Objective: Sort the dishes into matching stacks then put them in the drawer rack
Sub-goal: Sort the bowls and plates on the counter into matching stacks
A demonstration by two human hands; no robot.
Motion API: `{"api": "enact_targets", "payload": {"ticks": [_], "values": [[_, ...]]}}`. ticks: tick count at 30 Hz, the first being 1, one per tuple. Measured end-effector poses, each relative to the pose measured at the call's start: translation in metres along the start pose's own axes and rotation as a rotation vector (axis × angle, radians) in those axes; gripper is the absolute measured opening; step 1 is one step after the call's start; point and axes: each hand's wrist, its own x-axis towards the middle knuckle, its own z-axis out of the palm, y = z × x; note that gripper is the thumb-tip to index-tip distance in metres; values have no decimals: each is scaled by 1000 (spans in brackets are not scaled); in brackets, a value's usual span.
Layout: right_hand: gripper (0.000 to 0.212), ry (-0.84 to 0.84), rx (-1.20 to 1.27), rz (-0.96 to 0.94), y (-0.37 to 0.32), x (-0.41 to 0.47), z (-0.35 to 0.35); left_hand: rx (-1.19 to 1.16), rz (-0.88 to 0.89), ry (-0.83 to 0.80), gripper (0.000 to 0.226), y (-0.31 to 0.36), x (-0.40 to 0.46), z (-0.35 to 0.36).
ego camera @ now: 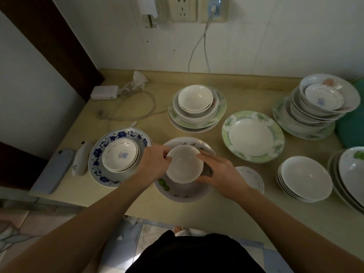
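White bowl (184, 164) gripped by both hands, left hand (152, 164), right hand (220, 174)

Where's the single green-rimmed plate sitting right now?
In the head view the green-rimmed plate lies alone on the counter, right of centre, between the rear middle stack and the tall stack of bowls.

A white power adapter (104, 92) sits near the back left corner of the beige countertop (149, 79), its white cable (130, 113) looping across the surface. Just behind it lies a crumpled piece of clear plastic (139, 78). At the left edge a light blue phone (53, 171) lies flat. On the white wall, a socket panel (183, 8) holds a white plug (147, 6), and another cord (199, 44) hangs down. A teal object (352, 123) shows at the right edge.
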Motion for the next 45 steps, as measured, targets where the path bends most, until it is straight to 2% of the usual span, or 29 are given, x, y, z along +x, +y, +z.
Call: {"api": "enact_targets", "payload": {"ticks": [3,9,12,15,20,23,27,33,38,43,45], "values": [[73,-21,-32,-14,1,2,-1,13,30,-4,16,-1,0,1],[105,-165,-49,41,-1,10,3,23,100,33,18,-7,0,2],[111,-183,-60,60,-3,14,9,11,88,-31,22,-9,-2,2],[111,-179,-86,39,-2,16,14,-39,36,-111,25,-9,-4,0],[106,-164,-107,45,3,19,16,-184,-49,-156,25,-8,-2,-6],[105,-148,-69,48,-1,17,12,-173,-56,-173,23,-7,0,-10],[106,-56,59,49,-13,12,1,-155,-53,-155,21,-6,8,-19],[105,71,125,50,-24,7,-34,-370,-49,-187,18,19,20,-38],[101,199,175,99,-11,-25,-85,-450,108,-225,33,81,24,-39],[103,372,175,150,13,-74,-132,-387,235,-247,22,159,25,-13],[98,422,172,138,23,-94,-148,-368,262,-282,19,186,24,3]]}}
